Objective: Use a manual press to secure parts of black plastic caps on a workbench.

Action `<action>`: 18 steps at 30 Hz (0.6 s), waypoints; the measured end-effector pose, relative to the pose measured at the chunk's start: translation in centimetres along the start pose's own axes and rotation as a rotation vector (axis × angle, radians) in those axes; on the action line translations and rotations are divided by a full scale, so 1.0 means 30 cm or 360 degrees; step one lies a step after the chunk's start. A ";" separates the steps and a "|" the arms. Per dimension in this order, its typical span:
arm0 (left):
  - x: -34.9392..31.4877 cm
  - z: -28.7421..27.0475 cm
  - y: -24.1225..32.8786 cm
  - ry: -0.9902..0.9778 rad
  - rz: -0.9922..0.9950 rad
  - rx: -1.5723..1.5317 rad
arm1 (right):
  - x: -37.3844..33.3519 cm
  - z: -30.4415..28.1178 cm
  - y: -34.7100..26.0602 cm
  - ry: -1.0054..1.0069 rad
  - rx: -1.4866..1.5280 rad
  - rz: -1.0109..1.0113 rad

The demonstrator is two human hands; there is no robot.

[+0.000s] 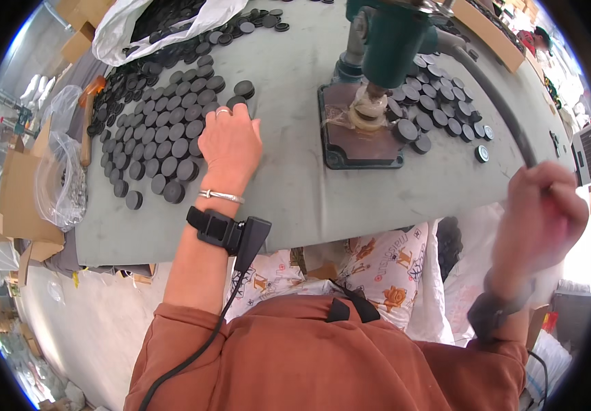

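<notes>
My left hand (232, 140) is over the table, fingers curled down at a round black cap (236, 101). The fingertips are partly hidden, but they look closed on it. Another black cap (244, 88) lies just beyond. To the left spreads a dense layer of similar caps (162, 133). My right hand (538, 216), a little blurred, is wrapped round the end of the long lever (490, 85) of a green bench press (391, 51). Beneath the press head, a round pale fixture with clear film (367, 113) sits on the brown base plate (347, 146).
Loose caps (439, 99) are heaped right of the press, some showing pale undersides. A white sack (121, 31) with black pieces lies at the far left. A wooden-handled tool (88, 127) rests along the left edge, near a clear plastic bag (62, 181) and cardboard box (25, 198).
</notes>
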State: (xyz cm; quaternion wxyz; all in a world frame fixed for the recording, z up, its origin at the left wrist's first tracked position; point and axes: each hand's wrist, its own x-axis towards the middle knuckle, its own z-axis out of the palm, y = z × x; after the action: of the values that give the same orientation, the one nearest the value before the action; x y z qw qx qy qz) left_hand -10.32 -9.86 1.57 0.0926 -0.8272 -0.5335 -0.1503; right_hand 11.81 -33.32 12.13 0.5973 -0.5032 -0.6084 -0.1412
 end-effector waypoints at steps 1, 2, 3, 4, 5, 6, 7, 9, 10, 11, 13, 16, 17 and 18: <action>-0.001 0.003 0.000 -0.0027 0.0011 -0.0092 | 0.039 -0.015 0.001 -0.0044 0.0224 0.0055; -0.003 0.007 0.015 -0.0058 0.0027 -0.0189 | 0.077 -0.039 0.000 -0.0087 0.0440 0.0111; -0.005 0.006 0.041 -0.0060 0.0047 -0.0201 | 0.099 -0.051 -0.003 -0.0064 0.0096 0.0252; -0.007 -0.003 0.082 0.0017 0.0152 -0.0503 | 0.130 0.002 -0.024 0.0206 -0.0460 0.0584; -0.017 -0.031 0.110 0.0100 0.0236 -0.0792 | 0.141 -0.028 0.025 0.0133 -0.0561 0.0193; -0.023 -0.054 0.151 0.0096 0.0235 -0.0788 | 0.145 -0.075 0.078 0.0058 -0.0657 -0.0198; -0.023 -0.072 0.209 0.0003 0.0287 -0.1147 | 0.153 -0.114 0.103 0.0058 -0.0656 -0.0194; -0.006 -0.088 0.296 -0.0090 0.0373 -0.1536 | 0.194 -0.194 0.092 -0.0136 -0.0327 0.0023; 0.006 -0.073 0.317 -0.0035 0.0412 -0.1492 | 0.199 -0.201 0.087 -0.0132 -0.0331 0.0027; 0.015 -0.064 0.334 0.0021 0.0452 -0.1448 | 0.202 -0.207 0.081 -0.0128 -0.0154 0.0221; 0.021 -0.068 0.355 -0.0059 0.0357 -0.1538 | 0.189 -0.194 0.088 -0.0123 0.0037 0.0424; 0.031 -0.033 0.359 -0.0092 0.0257 -0.1679 | 0.167 -0.143 0.106 0.0005 -0.0109 0.0146; 0.035 -0.024 0.368 -0.0046 0.0269 -0.1749 | 0.186 -0.157 0.103 -0.0039 -0.0145 0.0147; 0.034 -0.018 0.379 -0.0050 0.0279 -0.1763 | 0.209 -0.167 0.098 -0.0069 -0.0175 0.0144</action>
State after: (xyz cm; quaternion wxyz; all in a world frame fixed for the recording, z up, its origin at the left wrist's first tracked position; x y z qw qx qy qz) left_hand 0.34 -13.87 2.51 -0.3516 -0.7956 -0.3053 -0.3875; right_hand 18.41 -33.06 17.57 0.5611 -0.5652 -0.5892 -0.1362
